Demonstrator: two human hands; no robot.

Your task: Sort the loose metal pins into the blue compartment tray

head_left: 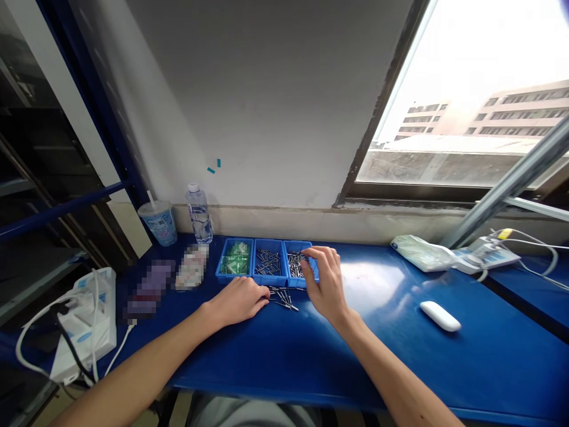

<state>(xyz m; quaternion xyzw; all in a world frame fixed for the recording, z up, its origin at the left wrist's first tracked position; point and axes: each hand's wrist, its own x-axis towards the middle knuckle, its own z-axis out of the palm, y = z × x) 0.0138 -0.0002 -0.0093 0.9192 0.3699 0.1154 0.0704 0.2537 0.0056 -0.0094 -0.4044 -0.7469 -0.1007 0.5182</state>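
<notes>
Three blue bins stand side by side at the back of the table. Green packets (235, 258) fill the left bin (217, 268); thin dark metal pins (268, 262) lie in the middle bin (269, 280). Silvery rivet-like pieces (294, 265) are in the right bin (296, 283). My right hand (328, 281) is at the right bin's right side, thumb and fingers apart. My left hand (242, 299) rests before the left and middle bins, fingers curled, its fingertips beside a small loose pile of rivet-like pieces (284, 298). Whatever those fingers hold is hidden.
On the left are a lidded cup (160, 224), a water bottle (200, 214), two blurred items and a power strip (91, 323). To the right lie a white case (440, 316), a plastic packet (422, 252) and another power strip (486, 255) with cables.
</notes>
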